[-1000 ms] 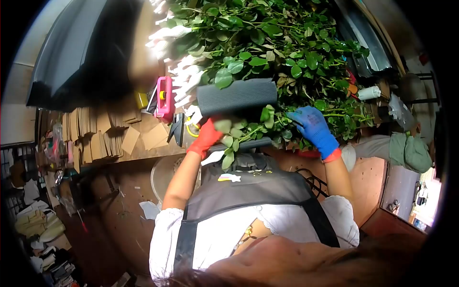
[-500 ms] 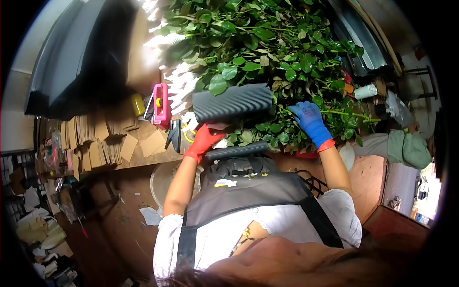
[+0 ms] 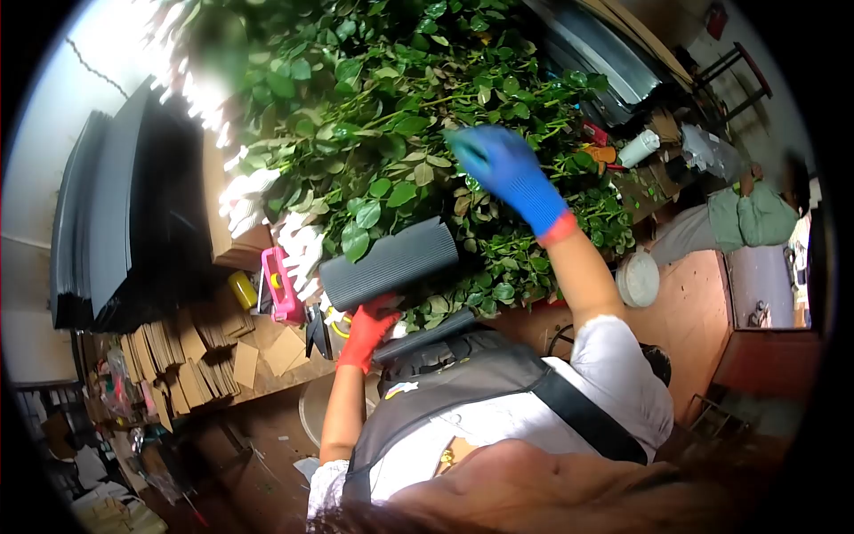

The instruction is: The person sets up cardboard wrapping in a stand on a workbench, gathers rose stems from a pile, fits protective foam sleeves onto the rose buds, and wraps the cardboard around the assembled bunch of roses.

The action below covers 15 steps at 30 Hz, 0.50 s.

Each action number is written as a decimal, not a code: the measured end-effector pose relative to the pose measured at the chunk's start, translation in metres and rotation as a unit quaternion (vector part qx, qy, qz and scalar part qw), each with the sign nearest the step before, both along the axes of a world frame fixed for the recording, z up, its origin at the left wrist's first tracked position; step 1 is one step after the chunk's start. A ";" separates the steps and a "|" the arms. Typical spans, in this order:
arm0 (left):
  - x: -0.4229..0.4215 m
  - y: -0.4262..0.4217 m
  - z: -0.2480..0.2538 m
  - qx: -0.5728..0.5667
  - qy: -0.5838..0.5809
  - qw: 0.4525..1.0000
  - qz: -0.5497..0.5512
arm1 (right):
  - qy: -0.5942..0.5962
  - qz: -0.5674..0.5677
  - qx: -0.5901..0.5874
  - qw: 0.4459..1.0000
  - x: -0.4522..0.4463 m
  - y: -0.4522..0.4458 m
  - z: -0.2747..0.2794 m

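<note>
My left hand (image 3: 366, 331), in a red glove, is at the left end of a roll-like dark corrugated sheet (image 3: 391, 264). Its fingers curl by something white there; what they hold is partly hidden. A second dark corrugated edge (image 3: 427, 336) shows below, with green leaves (image 3: 445, 301) between the two. Over the big heap of leafy stems (image 3: 382, 116) is my right hand (image 3: 509, 173), in a blue glove. Motion blurs its fingers, so I cannot tell whether they grip a stem. White-wrapped ends (image 3: 298, 249) of the stems line the heap's left side.
Left of the heap are a pink tool (image 3: 282, 285), black scissors-like blades (image 3: 317, 333), a yellow cylinder (image 3: 241, 290) and cardboard pieces (image 3: 182, 356). Stacked dark sheets (image 3: 116, 214) stand behind. At right are a white bucket (image 3: 638, 279) and a person in green (image 3: 756, 214).
My right hand has moved up and left from the heap's near right edge to farther over the leaves. The view has turned. My left hand stays by the corrugated sheet.
</note>
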<state>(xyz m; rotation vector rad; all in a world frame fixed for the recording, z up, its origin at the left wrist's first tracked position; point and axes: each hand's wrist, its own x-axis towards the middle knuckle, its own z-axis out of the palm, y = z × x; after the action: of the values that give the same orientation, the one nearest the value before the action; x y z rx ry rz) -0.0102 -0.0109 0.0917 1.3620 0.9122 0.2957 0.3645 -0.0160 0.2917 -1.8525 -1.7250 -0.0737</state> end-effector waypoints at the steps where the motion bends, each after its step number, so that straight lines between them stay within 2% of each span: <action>1: -0.002 0.001 -0.003 0.012 0.000 1.000 -0.008 | -0.030 -0.006 0.110 0.993 0.003 0.028 0.004; 3: -0.003 0.003 -0.012 0.037 -0.003 0.999 -0.020 | -0.234 -0.038 0.191 0.953 0.024 0.087 -0.016; 4: -0.003 0.002 -0.011 0.025 -0.017 0.999 -0.017 | -0.210 -0.039 0.085 0.973 0.026 0.108 -0.017; 6: -0.010 0.002 -0.022 0.089 0.033 0.995 -0.041 | -0.150 -0.038 -0.124 0.980 0.024 0.137 -0.017; 7: -0.008 0.004 -0.026 0.122 0.055 0.990 -0.051 | -0.139 -0.014 -0.025 0.990 0.017 0.136 -0.002; 8: -0.003 -0.003 -0.012 0.107 0.025 0.994 -0.008 | -0.151 0.000 0.086 0.985 0.003 0.129 0.015; 10: -0.001 -0.003 -0.018 0.118 0.027 0.992 -0.028 | -0.159 0.075 0.272 0.946 -0.015 0.119 0.036; 13: 0.005 -0.005 0.010 0.155 0.056 0.986 -0.028 | -0.140 0.099 0.169 0.971 0.010 0.115 0.035; 14: 0.004 -0.003 0.008 0.158 0.064 0.985 -0.037 | -0.093 0.101 0.195 0.971 0.044 0.127 0.024; 15: -0.001 -0.005 0.006 0.162 0.076 0.983 -0.049 | -0.132 0.055 0.143 0.979 0.060 0.114 0.027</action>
<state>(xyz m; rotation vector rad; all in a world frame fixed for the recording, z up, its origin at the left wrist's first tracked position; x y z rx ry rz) -0.0108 -0.0162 0.0974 1.7443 0.9466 0.2764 0.4245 0.0983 0.3188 -1.5877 -1.8767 -0.5179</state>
